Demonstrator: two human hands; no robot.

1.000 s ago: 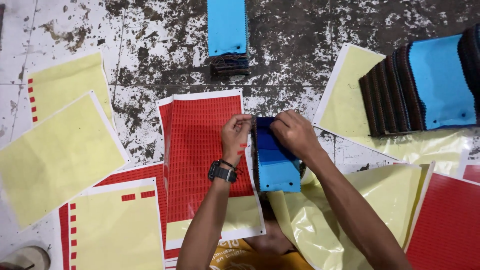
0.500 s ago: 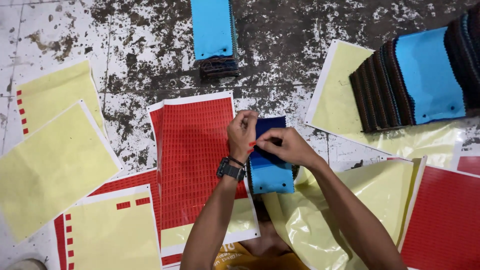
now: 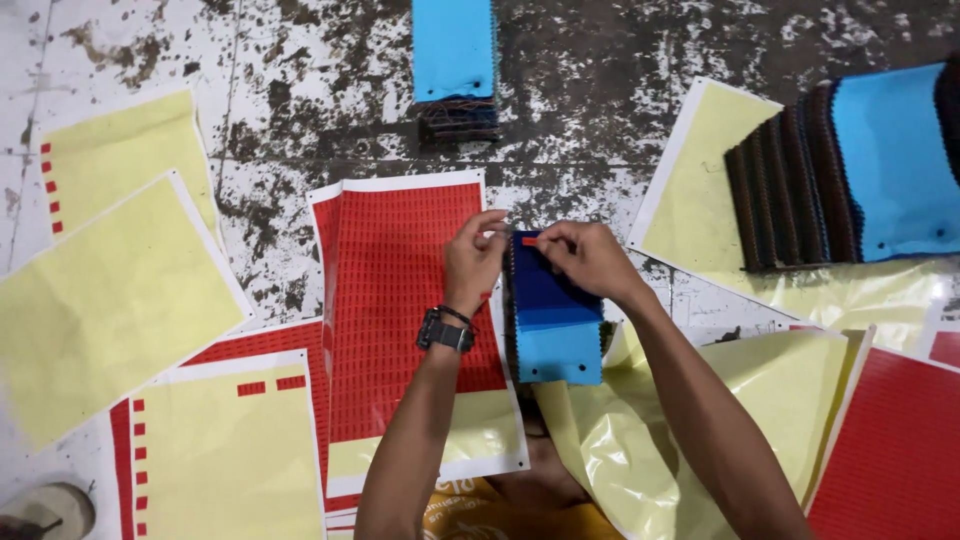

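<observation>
change: right hand [image 3: 590, 258] now pinching red sticker [image 3: 529, 240] onto blue swatch stack [image 3: 552, 315] | left hand [image 3: 473, 262] steadies stack's 9 o'clock edge; label being applied

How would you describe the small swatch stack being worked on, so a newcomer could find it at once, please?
Start at the big red sticker sheet in the middle of the floor. Against its right edge lies a swatch stack, between the left hand and the right hand. Unlike the other stacks, its top is dark blue above light blue, with a tiny red sticker.
</observation>
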